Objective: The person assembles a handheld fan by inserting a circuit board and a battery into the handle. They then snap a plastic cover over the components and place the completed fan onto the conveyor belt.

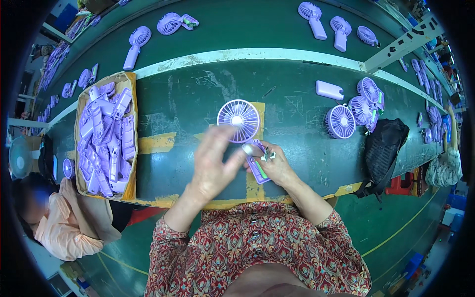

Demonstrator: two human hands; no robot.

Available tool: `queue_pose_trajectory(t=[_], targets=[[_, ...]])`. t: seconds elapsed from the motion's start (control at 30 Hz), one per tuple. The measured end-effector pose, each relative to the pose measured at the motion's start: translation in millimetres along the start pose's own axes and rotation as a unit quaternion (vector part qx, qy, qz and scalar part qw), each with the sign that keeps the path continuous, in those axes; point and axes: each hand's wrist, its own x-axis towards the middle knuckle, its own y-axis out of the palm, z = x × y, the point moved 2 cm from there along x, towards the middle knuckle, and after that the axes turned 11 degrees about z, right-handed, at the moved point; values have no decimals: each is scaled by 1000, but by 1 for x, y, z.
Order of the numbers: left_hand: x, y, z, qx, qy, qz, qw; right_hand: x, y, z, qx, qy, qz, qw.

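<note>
A purple handheld fan lies in front of me, its round grille (238, 120) toward the far side. Its handle (258, 172) shows an uncovered inside with a green strip and a silvery part near the neck. My right hand (280, 166) is closed around the handle from the right, some fingers hidden behind it. My left hand (213, 161) hovers at the left of the fan, smeared by motion, thumb and fingers apart. The fingertips overlap the lower left of the grille; whether they touch it, I cannot tell.
At left stands a carton (131, 163) full of purple handle shells. Several fans (341, 122), a loose purple shell (329, 90) and a black mesh bag (387, 151) lie at right. Beyond a white rail (247, 54) are more fans (140, 37). A person (69, 218) sits at left.
</note>
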Motion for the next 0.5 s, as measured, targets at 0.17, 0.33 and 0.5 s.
queue_pose_trajectory(t=[0.17,0.33,0.5], targets=[[-7,30,-8,-39,7,112,993,8,-5,-13,-148,-81,-15,986],[-9,23,1,-106,-128,166,972,14,-7,-25,-78,-35,-29,996],[-16,18,7,-70,-100,192,974,18,-5,-26,38,-19,-7,999]])
